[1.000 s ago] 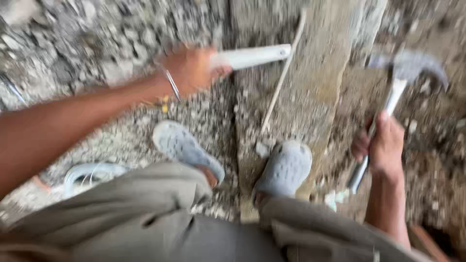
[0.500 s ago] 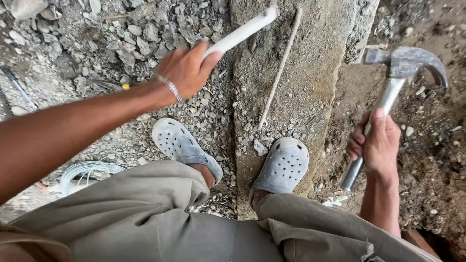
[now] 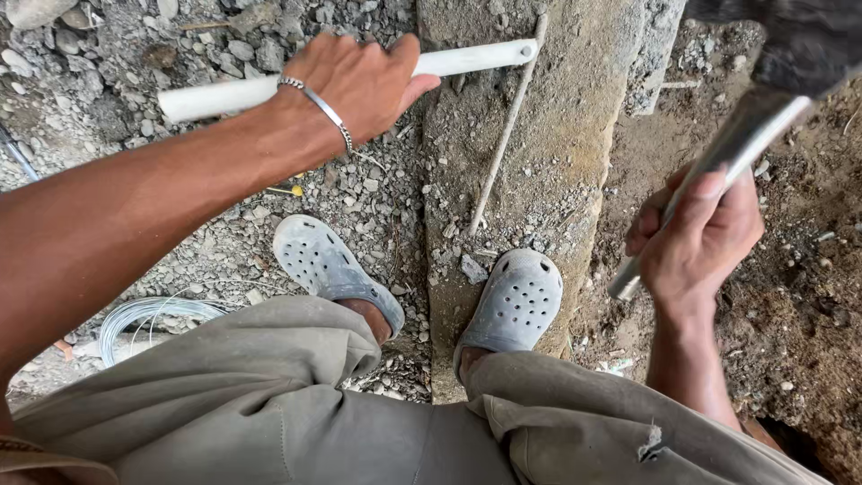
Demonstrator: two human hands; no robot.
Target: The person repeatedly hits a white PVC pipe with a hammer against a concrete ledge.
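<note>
The left hand (image 3: pixel 359 83) grasps a white pipe (image 3: pixel 467 59) lying across gravel onto the concrete slab (image 3: pixel 557 144), while the right hand (image 3: pixel 700 238), right of the slab, clenches a raised hammer (image 3: pixel 718 153) handle.

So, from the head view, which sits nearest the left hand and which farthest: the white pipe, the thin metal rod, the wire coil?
1. White pipe: under the left hand itself.
2. Thin metal rod: to its right, on the concrete.
3. Wire coil: far lower left, by the knee.
</note>
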